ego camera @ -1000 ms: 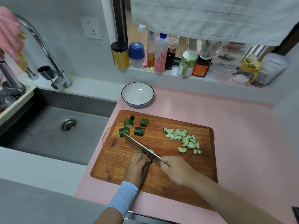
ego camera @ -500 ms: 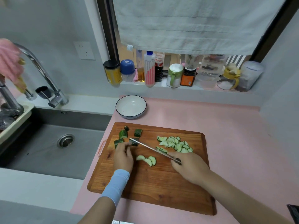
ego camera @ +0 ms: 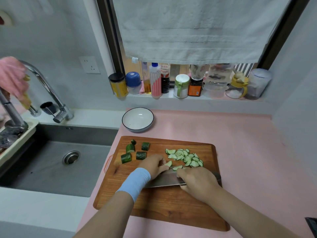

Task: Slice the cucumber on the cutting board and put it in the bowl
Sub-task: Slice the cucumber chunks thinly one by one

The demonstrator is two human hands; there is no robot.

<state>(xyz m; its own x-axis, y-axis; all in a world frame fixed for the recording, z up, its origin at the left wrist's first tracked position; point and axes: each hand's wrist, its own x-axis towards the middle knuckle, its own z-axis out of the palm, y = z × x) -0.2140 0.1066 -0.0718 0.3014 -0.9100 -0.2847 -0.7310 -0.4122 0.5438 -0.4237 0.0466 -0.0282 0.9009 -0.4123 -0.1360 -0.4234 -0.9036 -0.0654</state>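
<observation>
- State: the right hand [ego camera: 197, 182] is clamped round the handle of the knife [ego camera: 164, 180]. The blade lies nearly flat on the cutting board [ego camera: 171, 205], tip toward the desk's left edge.
- Left hand [ego camera: 152, 166]: fingers are bent onto a loose slice [ego camera: 169, 164] at the blade's far side. Cannot tell whether they pinch it or only push it.
- Cucumber: four uncut chunks [ego camera: 141, 155] sit at the board's far left corner, and the slice pile [ego camera: 187, 158] lies toward its far edge. The bowl [ego camera: 137, 118] holds nothing and stands just beyond the board, near the desk's far left corner.
- Risk 1: the left fingertips work right beside the blade, so a slip of either hand could nick them.
- Risk 2: if slices are carried on the flat blade, wet pieces could slide off onto the desk [ego camera: 240, 138] or into the sink [ego camera: 60, 165] short of the bowl.
- Risk 3: starting the transfer now could leave the chunks uncut. Slicing is judged about half done.
</observation>
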